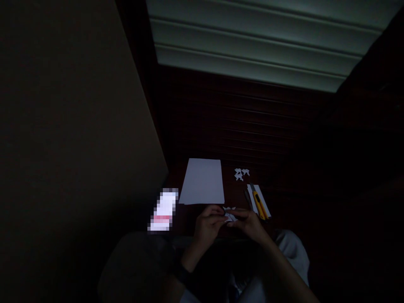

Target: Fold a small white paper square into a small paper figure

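A small piece of folded white paper (230, 214) is held between both hands at the near edge of the dark table. My left hand (208, 222) pinches its left side, fingers bent over it. From the right, my right hand (248, 223) closes its fingertips on the other side. Parts of the paper are hidden under the fingers, and the dim light blurs its folds. Beyond my left hand lies a stack of white paper sheets (203, 182). Several small folded paper figures (239, 174) sit together farther back on the right.
A yellow utility knife (259, 203) lies on a white paper strip (267, 205) right of my hands, with a dark slender tool (248, 198) beside it. A bright pixelated screen (163, 211) is at the left. A wall (78, 105) rises on the left; a slatted shutter (252, 40) stands behind.
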### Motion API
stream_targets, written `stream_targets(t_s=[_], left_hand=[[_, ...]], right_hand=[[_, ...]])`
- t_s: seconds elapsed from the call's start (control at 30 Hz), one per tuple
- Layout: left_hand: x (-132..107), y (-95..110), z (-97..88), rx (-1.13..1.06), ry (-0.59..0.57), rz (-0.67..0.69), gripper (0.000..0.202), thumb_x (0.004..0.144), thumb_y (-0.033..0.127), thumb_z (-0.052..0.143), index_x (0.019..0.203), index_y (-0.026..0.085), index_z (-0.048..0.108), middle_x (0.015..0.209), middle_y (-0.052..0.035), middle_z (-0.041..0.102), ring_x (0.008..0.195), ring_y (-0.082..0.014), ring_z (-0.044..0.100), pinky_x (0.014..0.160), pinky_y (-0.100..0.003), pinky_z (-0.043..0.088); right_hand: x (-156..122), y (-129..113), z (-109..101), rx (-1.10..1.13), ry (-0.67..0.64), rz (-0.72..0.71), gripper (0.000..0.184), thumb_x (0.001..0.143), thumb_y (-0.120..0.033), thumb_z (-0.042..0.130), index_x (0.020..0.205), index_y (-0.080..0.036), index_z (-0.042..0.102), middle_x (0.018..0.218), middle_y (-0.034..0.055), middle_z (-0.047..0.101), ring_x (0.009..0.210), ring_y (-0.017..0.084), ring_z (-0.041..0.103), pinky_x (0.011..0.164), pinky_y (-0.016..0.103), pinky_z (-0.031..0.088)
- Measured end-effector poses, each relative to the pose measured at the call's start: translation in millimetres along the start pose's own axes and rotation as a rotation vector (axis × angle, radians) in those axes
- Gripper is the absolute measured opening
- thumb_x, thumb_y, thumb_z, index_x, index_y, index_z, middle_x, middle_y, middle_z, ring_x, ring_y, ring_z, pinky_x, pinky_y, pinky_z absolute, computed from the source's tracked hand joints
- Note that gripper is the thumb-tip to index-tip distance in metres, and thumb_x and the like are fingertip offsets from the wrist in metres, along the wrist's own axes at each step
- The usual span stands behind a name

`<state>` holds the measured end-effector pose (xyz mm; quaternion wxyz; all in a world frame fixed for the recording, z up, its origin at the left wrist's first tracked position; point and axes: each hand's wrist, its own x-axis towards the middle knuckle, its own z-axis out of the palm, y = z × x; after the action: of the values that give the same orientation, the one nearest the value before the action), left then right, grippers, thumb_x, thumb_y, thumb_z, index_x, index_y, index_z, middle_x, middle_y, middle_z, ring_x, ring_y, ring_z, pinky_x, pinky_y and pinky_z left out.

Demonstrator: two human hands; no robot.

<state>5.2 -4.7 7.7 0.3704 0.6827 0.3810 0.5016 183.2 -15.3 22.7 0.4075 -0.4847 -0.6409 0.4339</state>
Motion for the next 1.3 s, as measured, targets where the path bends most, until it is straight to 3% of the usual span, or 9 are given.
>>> stream_targets(t_s=[0.23,0.4,0.6,0.8,0.9,1.0,1.1,1.3], left_hand=[[3,10,-2.9,-0.04,-0.009,-0.058,0.015,0.072,0.02,0.066,0.086,0.023,0.072,0.09,-0.0053,0.062,0.085,-0.0178,0.06,0.074,-0.029,0.051],[5,12,-5.2,-0.131,-0.069,-0.107,0.014,0.074,0.022,0.064,0.085,0.022,0.072,0.088,-0.0059,0.065,0.084,-0.0184,0.061,0.075,-0.03,0.051],[5,16,-3.5,-0.182,-0.09,-0.181,0.014,0.074,0.027,0.063,0.082,0.019,0.071,0.087,-0.007,0.066,0.083,-0.019,0.061,0.076,-0.03,0.05],[9,29,-4.5,-0.398,-0.063,-0.37,0.044,0.072,0.034,0.065,0.111,0.018,0.055,0.1,-0.0085,0.063,0.089,-0.0188,0.06,0.074,-0.027,0.049],[13,29,-1.3,-0.473,-0.021,-0.544,0.041,0.08,0.047,0.05,0.105,0.016,0.06,0.107,-0.0119,0.062,0.093,-0.0208,0.059,0.068,-0.026,0.049],[14,22,3.4,-0.519,-0.066,-0.652,0.042,0.074,0.047,0.058,0.097,0.013,0.065,0.1,-0.0128,0.065,0.088,-0.0214,0.061,0.068,-0.027,0.048],[12,15,5.9,-0.574,-0.064,-0.677,0.039,0.066,0.041,0.069,0.094,0.013,0.067,0.097,-0.0123,0.068,0.087,-0.0209,0.062,0.071,-0.027,0.047],[11,12,1.7,-0.575,-0.071,-0.673,0.037,0.065,0.038,0.071,0.092,0.013,0.069,0.09,-0.0116,0.07,0.079,-0.0191,0.063,0.069,-0.027,0.047]], right_hand=[[-4,-3,1,0.077,0.083,-0.005,0.026,0.069,-0.032,0.07,0.095,-0.025,0.071,0.089,0.0046,0.069,0.083,0.021,0.062,0.073,0.032,0.05],[-4,-6,3,0.154,0.125,0.034,0.027,0.066,-0.032,0.072,0.092,-0.024,0.071,0.087,0.0041,0.069,0.082,0.022,0.063,0.073,0.034,0.05],[-3,-1,5,0.214,0.188,0.089,0.017,0.062,-0.032,0.075,0.074,-0.02,0.073,0.078,0.0049,0.071,0.074,0.022,0.064,0.069,0.033,0.05],[-3,1,6,0.269,0.248,0.131,0.016,0.063,-0.032,0.075,0.069,-0.018,0.07,0.075,0.0039,0.07,0.072,0.02,0.062,0.07,0.031,0.047],[-5,-2,9,0.27,0.213,0.129,0.017,0.065,-0.033,0.073,0.068,-0.017,0.068,0.073,0.0033,0.069,0.069,0.018,0.061,0.067,0.029,0.047],[-5,-5,11,0.247,0.179,0.117,0.019,0.065,-0.034,0.072,0.067,-0.017,0.065,0.071,0.0021,0.066,0.067,0.017,0.059,0.065,0.027,0.046],[-5,-4,12,0.268,0.173,0.125,0.02,0.065,-0.035,0.073,0.069,-0.017,0.064,0.07,0.0014,0.065,0.066,0.016,0.059,0.064,0.027,0.046],[-4,2,11,0.273,0.156,0.128,0.025,0.063,-0.036,0.074,0.075,-0.017,0.065,0.074,0.0032,0.066,0.068,0.017,0.059,0.065,0.029,0.047]])
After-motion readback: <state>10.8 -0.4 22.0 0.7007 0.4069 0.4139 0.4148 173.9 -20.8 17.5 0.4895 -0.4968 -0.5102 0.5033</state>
